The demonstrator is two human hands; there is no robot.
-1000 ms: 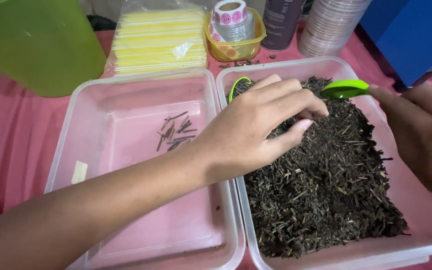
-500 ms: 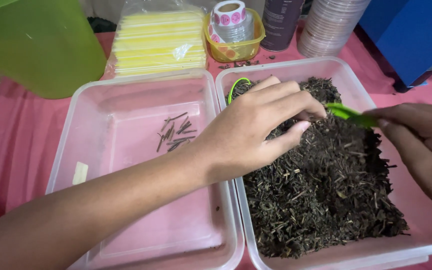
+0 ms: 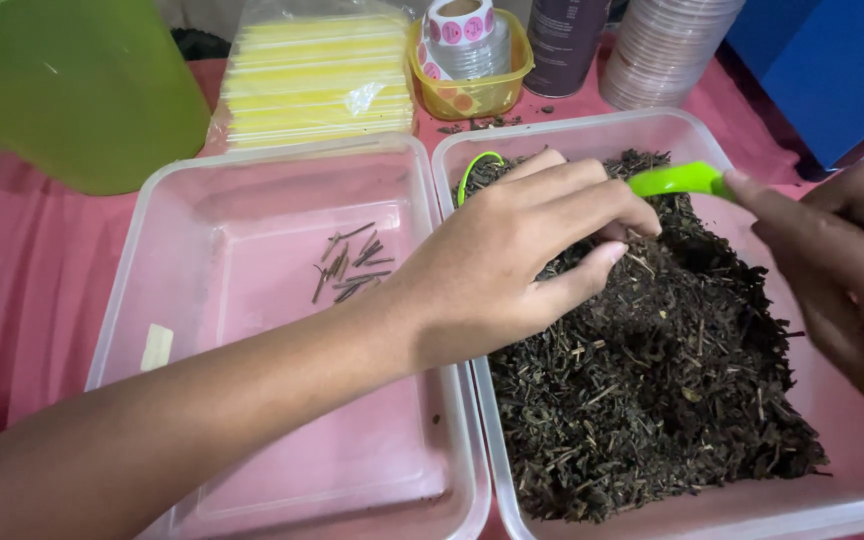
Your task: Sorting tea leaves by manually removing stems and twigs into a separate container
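Sorting stems out of a bed of dark dried leaves [image 3: 652,380] is the work in hand, and the left hand [image 3: 512,265], reaching in from the lower left of the frame, hovers over the upper part of the right clear tray [image 3: 857,505] with its fingers curled together and the thumb drawn toward the fingertips, as if pinching; whether a stem sits between them cannot be told. The right hand [image 3: 842,270], at the right edge of the frame, grips a bright green scoop [image 3: 677,180] by its handle, the bowl of it resting at the top of the pile. A small heap of picked stems [image 3: 352,262] lies in the upper middle of the left clear tray [image 3: 117,330], with a pale scrap [image 3: 157,347] near its left wall. Doing this well likely calls for the scoop to spread the leaves thin so stems show, and for the fingertips to lift only single stems, leaving leaf behind. A green container [image 3: 72,90] stands at upper left, a packet of yellow sheets [image 3: 317,80] at upper centre, all on a pink cloth [image 3: 22,290].
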